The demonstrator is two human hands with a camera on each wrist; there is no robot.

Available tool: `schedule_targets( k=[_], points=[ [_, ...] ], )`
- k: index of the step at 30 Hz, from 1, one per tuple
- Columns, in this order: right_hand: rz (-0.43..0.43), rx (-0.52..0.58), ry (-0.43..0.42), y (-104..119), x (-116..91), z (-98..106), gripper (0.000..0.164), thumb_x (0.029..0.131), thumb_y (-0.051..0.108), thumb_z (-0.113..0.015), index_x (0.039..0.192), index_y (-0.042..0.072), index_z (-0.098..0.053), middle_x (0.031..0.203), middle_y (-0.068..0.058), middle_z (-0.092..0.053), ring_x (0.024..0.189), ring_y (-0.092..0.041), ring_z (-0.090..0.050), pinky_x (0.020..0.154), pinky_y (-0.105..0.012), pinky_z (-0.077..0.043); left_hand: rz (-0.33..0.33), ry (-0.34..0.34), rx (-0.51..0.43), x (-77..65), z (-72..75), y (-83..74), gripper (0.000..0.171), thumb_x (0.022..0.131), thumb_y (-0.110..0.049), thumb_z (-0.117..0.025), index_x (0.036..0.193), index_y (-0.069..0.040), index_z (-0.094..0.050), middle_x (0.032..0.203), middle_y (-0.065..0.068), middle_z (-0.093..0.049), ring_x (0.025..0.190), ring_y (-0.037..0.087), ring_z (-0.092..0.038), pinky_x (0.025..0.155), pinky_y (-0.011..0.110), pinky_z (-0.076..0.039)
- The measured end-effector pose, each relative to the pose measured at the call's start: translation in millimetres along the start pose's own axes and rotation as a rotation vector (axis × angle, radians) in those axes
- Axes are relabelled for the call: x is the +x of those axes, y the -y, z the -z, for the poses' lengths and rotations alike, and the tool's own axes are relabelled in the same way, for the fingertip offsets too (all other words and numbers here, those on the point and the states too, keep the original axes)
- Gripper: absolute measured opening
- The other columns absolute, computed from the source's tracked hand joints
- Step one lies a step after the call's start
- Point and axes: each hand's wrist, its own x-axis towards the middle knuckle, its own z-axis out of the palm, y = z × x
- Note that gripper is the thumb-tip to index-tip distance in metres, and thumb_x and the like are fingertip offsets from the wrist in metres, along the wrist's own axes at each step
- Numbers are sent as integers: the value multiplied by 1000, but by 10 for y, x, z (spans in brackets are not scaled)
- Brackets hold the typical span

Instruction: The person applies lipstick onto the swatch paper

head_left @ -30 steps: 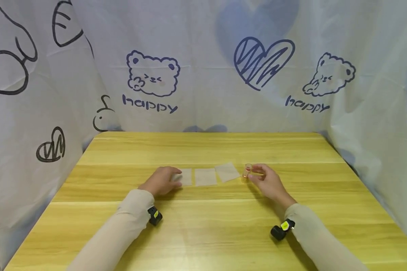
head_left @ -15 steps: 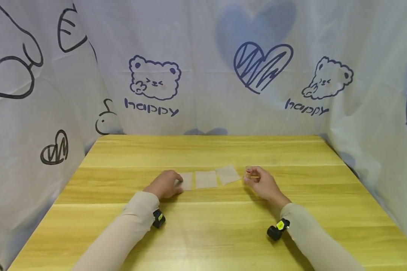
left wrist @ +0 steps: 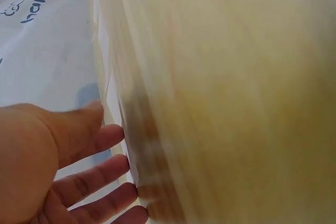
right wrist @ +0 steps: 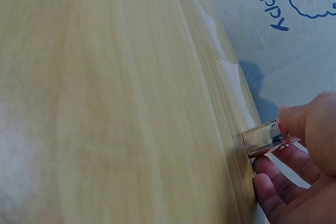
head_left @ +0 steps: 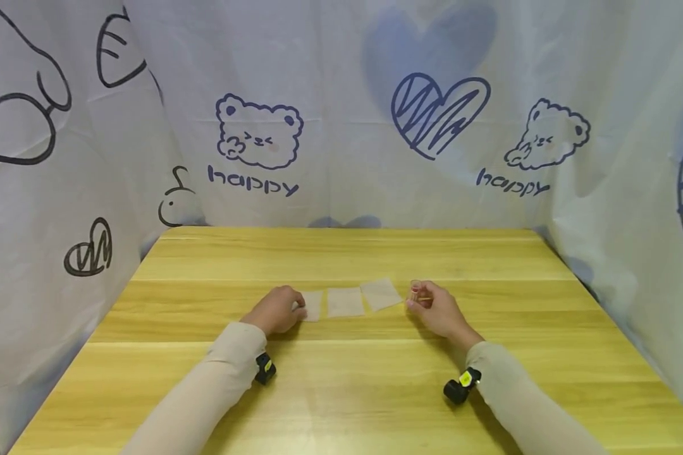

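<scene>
Three thin, pale square sheets lie in a row: a left sheet [head_left: 313, 307], a middle sheet [head_left: 345, 302] and a slightly turned right sheet [head_left: 381, 294]. My left hand [head_left: 276, 309] rests its fingertips on the left sheet and hides part of it. Spread, relaxed fingers [left wrist: 100, 182] show in the left wrist view. At the row's right end, my right hand [head_left: 441, 311] holds a small lipstick-like tube [head_left: 414, 291] between thumb and fingers. Its shiny metallic end [right wrist: 261, 139] faces the table in the right wrist view, while the reddish clear end sits in the fingers.
The wood-grain table [head_left: 347, 385] spreads around both hands. A white curtain [head_left: 341, 139] with bear and heart drawings hangs behind it and along both sides. Each wrist carries a small black camera [head_left: 265, 368].
The fingers of my right hand have closed in round the tube. My left hand stays at the left sheet, its fingers drawn in slightly. The head view has tilted a little.
</scene>
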Motion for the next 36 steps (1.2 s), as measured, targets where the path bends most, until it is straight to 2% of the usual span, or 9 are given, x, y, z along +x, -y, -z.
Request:
schedule_targets(
  k=[5,10,21,30,36],
  points=[
    [-23,-2,13,19,4,-9,22,93,10,-67,112,2,-61,104,-10,-65,101,-30,-64,89,-43,-52,-13,-7,19,-5,3,-2,22,92,-16,-69,110,-3,-69,114,16,-62,112,35,-56,98,46,-45],
    [-24,-3,19,57,1,34,19,93,11,-67,109,2,-61,105,-11,-65,102,-31,-63,90,-44,-51,-26,-26,49,12,-6,-6,24,89,-16,-73,109,-4,-69,110,13,-62,108,33,-58,96,44,-46],
    [-30,3,36,180,-15,100,25,94,11,-66,114,-1,-60,106,-14,-63,101,-33,-62,89,-45,-51,-18,-27,87,6,-11,-9,22,88,-16,-73,108,-6,-68,106,11,-61,103,30,-59,92,42,-49],
    [-24,-30,48,244,-31,169,19,94,15,-66,108,4,-61,105,-10,-63,99,-31,-63,86,-44,-52,-38,-41,119,-7,-9,-1,20,88,-15,-74,104,-6,-68,101,10,-61,99,29,-59,89,42,-50],
    [-27,-19,53,276,-23,196,25,94,16,-66,115,3,-61,106,-10,-63,99,-30,-63,86,-45,-52,-31,-30,140,1,10,-8,21,87,-19,-75,103,-7,-69,102,10,-62,100,29,-59,89,43,-50]
  ],
)
